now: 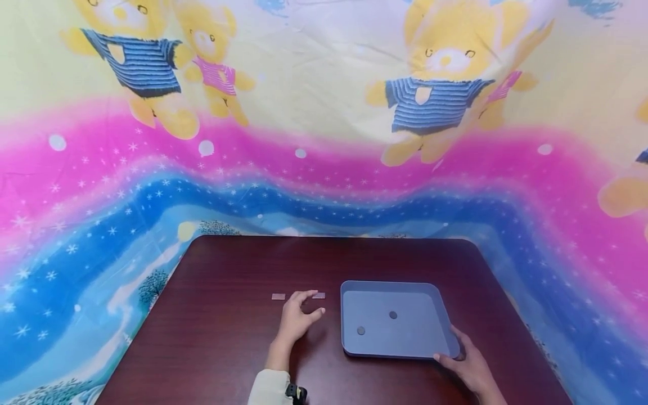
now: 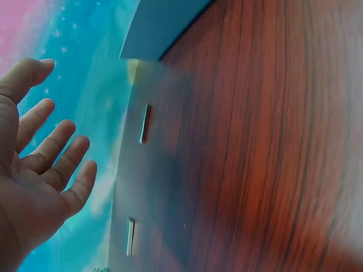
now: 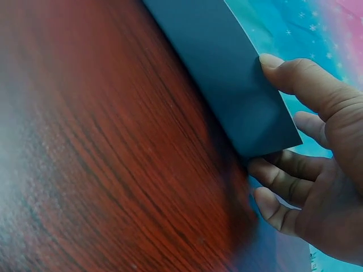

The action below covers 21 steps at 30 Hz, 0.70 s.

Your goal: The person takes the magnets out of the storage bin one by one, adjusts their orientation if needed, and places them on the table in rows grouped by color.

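Observation:
A shallow grey-blue tray (image 1: 410,340) lies on the table, with two small dark round discs, one near the middle (image 1: 392,315) and one at the left (image 1: 361,331). My right hand (image 1: 468,363) grips the tray's near right corner; in the right wrist view its thumb (image 3: 272,61) is on the rim and other fingers are low against the corner. Left of the tray, my left hand (image 1: 295,319) hovers with fingers spread, holding nothing. Its fingertips overlap a small flat clear-looking rectangle (image 1: 319,295) in the head view. A similar rectangle (image 1: 278,296) lies farther left.
Everything rests on a dark red-brown wooden table (image 1: 212,337) with rounded far corners. Behind and around it hangs a cloth (image 1: 314,169) printed with bears and snowflakes. A black wrist device (image 1: 296,392) sits at the left sleeve (image 1: 268,388).

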Motion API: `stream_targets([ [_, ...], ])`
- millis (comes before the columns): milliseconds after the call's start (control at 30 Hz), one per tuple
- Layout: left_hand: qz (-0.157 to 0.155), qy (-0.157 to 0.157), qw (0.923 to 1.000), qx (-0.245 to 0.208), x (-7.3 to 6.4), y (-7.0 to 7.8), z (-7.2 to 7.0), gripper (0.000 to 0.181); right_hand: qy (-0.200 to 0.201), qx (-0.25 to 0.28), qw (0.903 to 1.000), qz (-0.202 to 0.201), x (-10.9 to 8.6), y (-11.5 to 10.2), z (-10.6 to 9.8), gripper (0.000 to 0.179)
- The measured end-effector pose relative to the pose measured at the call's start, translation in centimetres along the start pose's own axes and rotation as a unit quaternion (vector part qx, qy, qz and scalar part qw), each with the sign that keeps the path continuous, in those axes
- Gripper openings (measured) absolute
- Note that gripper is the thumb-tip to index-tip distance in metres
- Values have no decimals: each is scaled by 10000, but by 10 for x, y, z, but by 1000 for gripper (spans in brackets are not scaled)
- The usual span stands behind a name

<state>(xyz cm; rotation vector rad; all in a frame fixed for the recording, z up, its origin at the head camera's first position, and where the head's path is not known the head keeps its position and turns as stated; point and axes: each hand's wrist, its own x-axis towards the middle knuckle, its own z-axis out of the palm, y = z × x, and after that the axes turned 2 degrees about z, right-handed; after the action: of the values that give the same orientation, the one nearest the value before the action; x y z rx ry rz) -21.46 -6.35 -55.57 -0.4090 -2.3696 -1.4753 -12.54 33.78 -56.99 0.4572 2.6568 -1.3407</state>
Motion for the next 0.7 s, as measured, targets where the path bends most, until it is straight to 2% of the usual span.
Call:
stream_targets([
  [167, 178, -37, 9997, -159, -2, 9, 11, 43, -118, 43, 9999, -57, 2, 0, -1, 99],
  [267, 245, -166, 9992, -261, -4, 14, 18, 42, -193, 31, 9998, -74, 3, 0, -2, 98],
  [533, 75, -507, 9981, -329, -5, 25, 35, 42, -245, -326, 9990, -198, 3, -6, -4, 97],
  [700, 297, -652, 9971, -258, -2, 29, 46, 44, -255, -254, 9992, -181, 2, -7, -4, 98],
])
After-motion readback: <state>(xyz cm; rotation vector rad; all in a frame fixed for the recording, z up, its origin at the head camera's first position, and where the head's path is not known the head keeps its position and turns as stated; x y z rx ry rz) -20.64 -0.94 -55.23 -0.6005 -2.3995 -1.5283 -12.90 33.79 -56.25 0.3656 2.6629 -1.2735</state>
